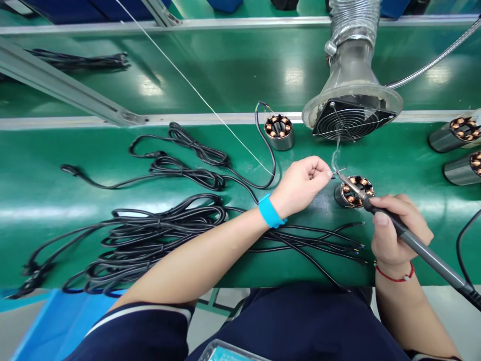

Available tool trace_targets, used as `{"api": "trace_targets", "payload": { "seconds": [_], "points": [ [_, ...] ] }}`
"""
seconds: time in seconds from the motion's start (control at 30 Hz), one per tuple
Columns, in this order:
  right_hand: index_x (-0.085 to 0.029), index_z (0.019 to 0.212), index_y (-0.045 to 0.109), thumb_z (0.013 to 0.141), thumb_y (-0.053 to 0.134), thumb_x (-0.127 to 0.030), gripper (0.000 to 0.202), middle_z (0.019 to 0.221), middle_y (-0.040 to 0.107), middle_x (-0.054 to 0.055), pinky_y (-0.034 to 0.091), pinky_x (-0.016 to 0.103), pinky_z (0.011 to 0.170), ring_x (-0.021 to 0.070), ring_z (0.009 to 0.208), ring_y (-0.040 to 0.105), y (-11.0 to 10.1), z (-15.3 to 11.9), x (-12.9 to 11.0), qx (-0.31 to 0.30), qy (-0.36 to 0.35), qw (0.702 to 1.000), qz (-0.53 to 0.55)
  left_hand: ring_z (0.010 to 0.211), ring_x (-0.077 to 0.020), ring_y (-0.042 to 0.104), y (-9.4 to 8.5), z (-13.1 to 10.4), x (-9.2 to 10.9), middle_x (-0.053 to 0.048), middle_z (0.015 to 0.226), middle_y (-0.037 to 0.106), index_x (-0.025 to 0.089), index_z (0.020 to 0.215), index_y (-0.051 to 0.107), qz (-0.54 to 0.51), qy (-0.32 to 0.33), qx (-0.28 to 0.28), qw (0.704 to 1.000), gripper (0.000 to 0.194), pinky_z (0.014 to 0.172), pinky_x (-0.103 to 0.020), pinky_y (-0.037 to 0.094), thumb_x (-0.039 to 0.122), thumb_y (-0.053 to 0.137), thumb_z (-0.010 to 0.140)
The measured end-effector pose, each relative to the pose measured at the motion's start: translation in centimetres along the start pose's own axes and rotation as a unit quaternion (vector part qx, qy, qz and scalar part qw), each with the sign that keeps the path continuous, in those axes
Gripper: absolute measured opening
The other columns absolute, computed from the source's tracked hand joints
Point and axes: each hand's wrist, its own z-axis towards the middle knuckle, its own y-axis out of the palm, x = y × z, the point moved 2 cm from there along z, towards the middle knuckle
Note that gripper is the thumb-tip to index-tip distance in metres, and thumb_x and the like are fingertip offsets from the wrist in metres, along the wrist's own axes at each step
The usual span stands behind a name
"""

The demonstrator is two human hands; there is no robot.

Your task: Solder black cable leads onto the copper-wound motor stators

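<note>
My right hand [400, 228] is wrapped around a soldering iron [417, 244], its tip pointing left above the rim of a motor stator [355, 191] with copper windings. Smoke rises from the tip. My left hand [302, 183] is closed in a pinch on a thin wire [333, 175], whose end shows beside the iron's tip. A pale thin strand [210, 108] slants down from above and passes behind my left hand; whether it is the same wire I cannot tell. Another stator [278, 133], with a black cable [273, 155] joined to it, stands further back.
A fume extractor hood [353, 108] hangs above the stator. Bundled black power cables [161, 225] cover the left of the green bench, their stripped ends [356, 248] reaching toward my right wrist. More stators [456, 134] stand at the right edge. A metal rail [195, 119] runs behind.
</note>
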Motion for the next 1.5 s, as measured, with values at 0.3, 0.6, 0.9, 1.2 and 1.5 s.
{"api": "trace_targets", "payload": {
  "seconds": [0.3,0.6,0.9,1.2,1.5],
  "points": [
    [-0.021,0.097,0.071,0.086,0.06,-0.023,0.016,0.07,0.063,0.001,0.043,0.03,0.055,0.014,0.057,0.051,-0.2,0.0,0.1,0.005,-0.007,1.0,-0.016,0.055,-0.0061,0.043,0.0,0.0,0.0,0.004,0.062,0.053,0.014,0.07,0.056,-0.009,0.005,-0.004,1.0,0.01,0.054,-0.02,0.035,0.012,0.057,0.08],
    [-0.021,0.098,0.07,0.086,0.059,-0.023,0.017,0.072,0.064,0.001,0.043,0.03,0.056,0.0133,0.057,0.05,0.0,0.0,0.1,0.025,-0.014,1.0,0.001,0.053,-0.0057,0.042,0.1,-0.1,0.3,0.005,0.061,0.051,0.015,0.07,0.055,-0.018,-0.003,-0.014,1.0,0.01,0.054,-0.02,0.035,0.012,0.056,0.08],
    [-0.02,0.103,0.07,0.087,0.061,-0.023,0.019,0.074,0.065,0.002,0.045,0.03,0.056,0.0137,0.059,0.051,-0.4,0.1,0.0,0.024,-0.003,1.0,-0.015,0.054,-0.006,0.042,0.1,0.0,0.4,0.005,0.061,0.05,0.015,0.069,0.055,-0.025,-0.008,-0.016,1.0,0.009,0.055,-0.02,0.036,0.013,0.056,0.078],
    [-0.03,0.137,0.053,0.091,0.061,-0.022,0.047,0.105,0.073,0.004,0.061,0.039,0.069,0.0211,0.083,0.072,0.4,0.5,-0.9,0.0,0.086,0.996,-0.016,0.053,-0.0062,0.041,0.2,0.0,0.6,0.005,0.06,0.051,0.014,0.068,0.056,-0.032,-0.033,-0.015,0.999,0.01,0.054,-0.02,0.034,0.012,0.057,0.078],
    [-0.027,0.127,0.053,0.089,0.059,-0.021,0.039,0.117,0.071,0.005,0.058,0.042,0.086,0.0229,0.106,0.069,1.7,3.4,-1.1,-0.14,0.113,0.979,-0.095,0.046,-0.0039,0.03,0.2,-0.1,0.9,0.006,0.054,0.043,0.015,0.065,0.053,-0.079,-0.08,-0.031,0.993,0.014,0.045,-0.019,0.023,0.01,0.054,0.078]
  ]
}}
